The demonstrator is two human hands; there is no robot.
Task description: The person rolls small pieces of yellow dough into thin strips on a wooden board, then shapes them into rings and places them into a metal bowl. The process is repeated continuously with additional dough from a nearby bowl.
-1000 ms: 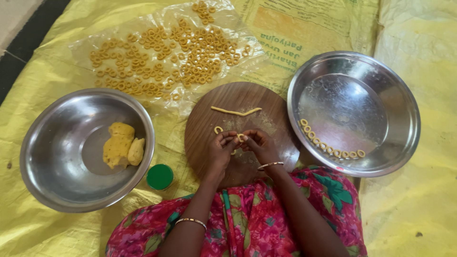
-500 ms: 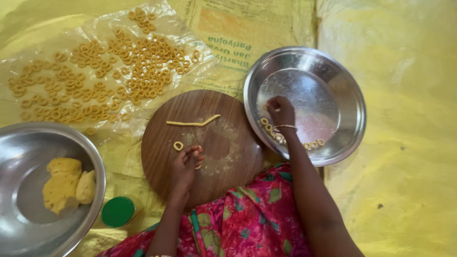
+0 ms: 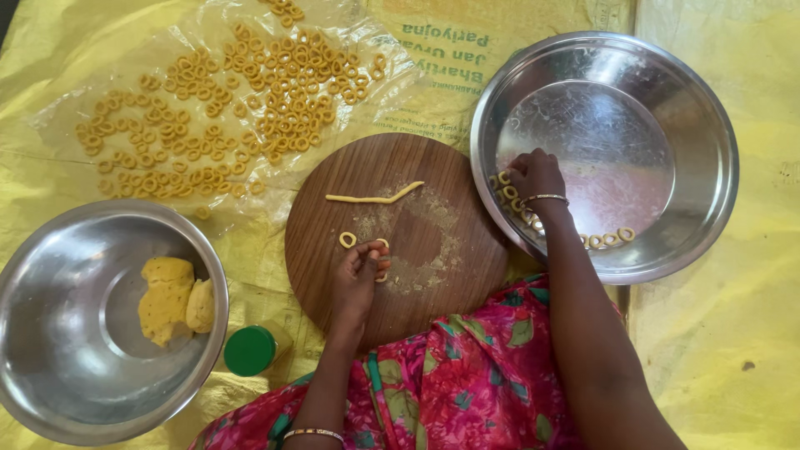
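Note:
A round wooden board (image 3: 433,208) lies in front of me, dusted with crumbs. On it rest a thin rolled dough strip (image 3: 375,197) and a small dough ring (image 3: 347,240). My left hand (image 3: 360,271) rests on the board with curled fingers touching a second small ring. My right hand (image 3: 533,177) reaches into the steel plate (image 3: 667,83) at the right, fingers down among the dough rings lined along its near rim (image 3: 607,240). Whether it pinches a ring is hidden.
A steel bowl (image 3: 50,333) at the left holds yellow dough lumps (image 3: 171,298). A green-capped bottle (image 3: 252,350) stands beside it. Several dough rings (image 3: 233,117) are spread on clear plastic over the yellow sheet (image 3: 717,350). My pink floral garment (image 3: 450,392) fills the near edge.
My right hand left the board and went into the steel plate, placing itself among the rings. My left hand stayed on the board. The view shifted slightly leftward.

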